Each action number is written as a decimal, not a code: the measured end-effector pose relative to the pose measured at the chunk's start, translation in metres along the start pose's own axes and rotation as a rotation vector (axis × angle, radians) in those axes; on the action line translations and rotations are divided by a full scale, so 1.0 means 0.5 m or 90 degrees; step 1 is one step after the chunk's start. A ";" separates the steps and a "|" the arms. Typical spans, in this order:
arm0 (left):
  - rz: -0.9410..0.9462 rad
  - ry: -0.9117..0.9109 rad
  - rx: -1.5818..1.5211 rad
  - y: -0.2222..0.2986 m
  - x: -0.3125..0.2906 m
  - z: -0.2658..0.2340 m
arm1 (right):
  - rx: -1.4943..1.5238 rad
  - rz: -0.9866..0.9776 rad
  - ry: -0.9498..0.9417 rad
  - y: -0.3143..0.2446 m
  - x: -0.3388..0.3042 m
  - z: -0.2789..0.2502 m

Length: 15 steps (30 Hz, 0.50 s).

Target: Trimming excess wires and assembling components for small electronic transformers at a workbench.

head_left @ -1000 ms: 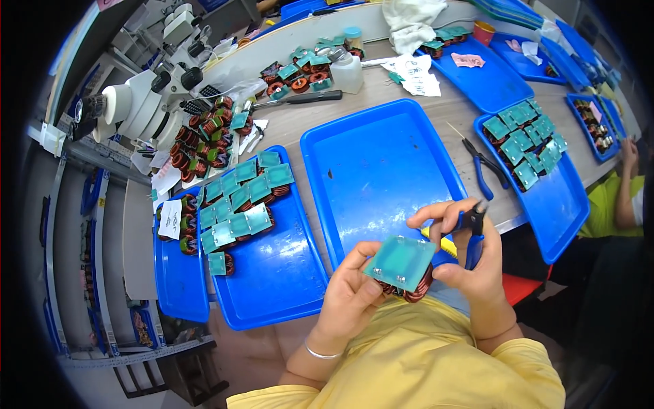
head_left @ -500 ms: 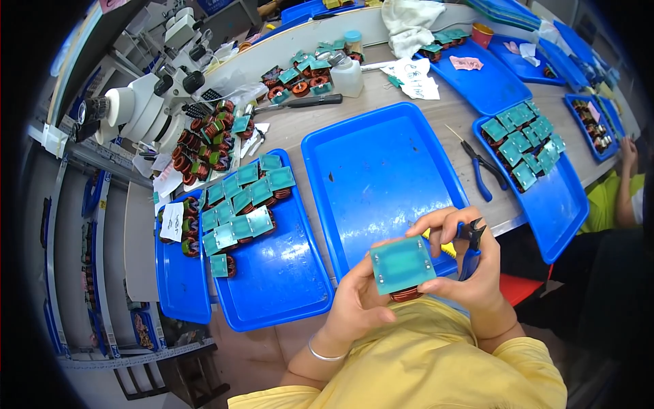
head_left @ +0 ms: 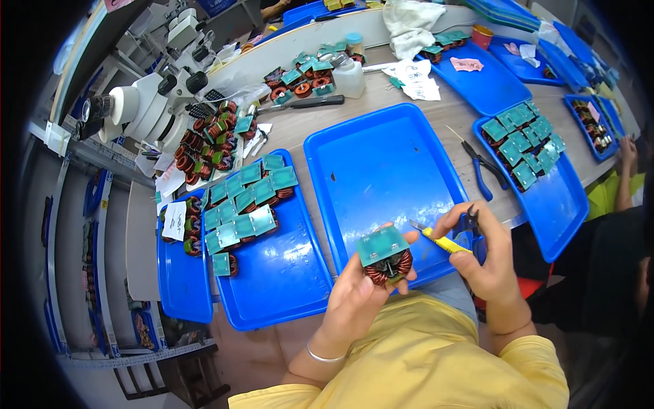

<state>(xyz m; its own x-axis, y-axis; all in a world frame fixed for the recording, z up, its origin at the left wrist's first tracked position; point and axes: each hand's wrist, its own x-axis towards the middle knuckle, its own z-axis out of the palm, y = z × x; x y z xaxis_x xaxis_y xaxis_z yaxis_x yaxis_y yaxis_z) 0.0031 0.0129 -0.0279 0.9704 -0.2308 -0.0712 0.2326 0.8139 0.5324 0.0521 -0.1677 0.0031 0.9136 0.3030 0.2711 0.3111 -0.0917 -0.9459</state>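
The left hand [head_left: 357, 290] is clenched around a coil part [head_left: 385, 253], a copper-red wound ring topped with a small green square board; the fingers [head_left: 402, 240] curl up around its far side and the thumb presses in from the near side, so the board faces upward between them. Just to the right of those fingertips, the right hand [head_left: 485, 262] grips a yellow-handled tool [head_left: 439, 240] whose thin metal tip points toward the part, close to it, though I cannot tell if it touches. The same right hand also has a pair of blue-handled cutters [head_left: 471, 228] tucked against the palm, fingers wrapped tight around both. Just beyond the knuckles of both hands lies a large blue tray [head_left: 381, 163]. Off to the left of the left hand sits another blue tray [head_left: 279, 273] carrying a cluster of finished coil parts with green boards [head_left: 245, 204]. Well beyond the right hand's fingers, blue-handled pliers [head_left: 485, 170] lie on the table beside a third blue tray [head_left: 555, 204] with more green-topped parts. Farther off on the left stands a white microscope [head_left: 150, 102].
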 end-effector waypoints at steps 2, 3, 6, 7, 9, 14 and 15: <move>0.020 -0.056 0.003 0.001 -0.001 -0.004 | -0.156 0.003 -0.072 0.001 -0.002 -0.018; 0.042 0.005 0.143 -0.001 0.000 0.002 | -0.155 0.006 -0.074 0.001 -0.002 -0.021; 0.087 0.078 0.323 -0.001 0.000 0.008 | -0.356 -0.174 -0.202 -0.006 0.003 -0.022; 0.111 0.085 0.366 -0.002 0.002 0.009 | -0.357 -0.169 -0.202 -0.014 0.005 -0.024; 0.114 0.042 0.409 0.007 0.002 -0.001 | -0.453 -0.241 -0.258 -0.027 0.007 -0.029; 0.146 -0.016 0.528 0.018 -0.008 0.000 | -0.521 -0.264 -0.310 -0.053 -0.002 -0.029; 0.143 -0.016 0.524 0.019 -0.010 -0.001 | -0.529 -0.267 -0.310 -0.055 -0.004 -0.029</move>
<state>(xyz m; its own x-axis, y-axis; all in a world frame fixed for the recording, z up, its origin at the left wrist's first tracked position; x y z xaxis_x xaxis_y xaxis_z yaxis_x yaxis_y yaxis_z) 0.0007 0.0218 -0.0228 0.9837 -0.1304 0.1237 -0.0966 0.1966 0.9757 0.0457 -0.1795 0.0311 0.5441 0.7930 0.2740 0.8287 -0.4568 -0.3233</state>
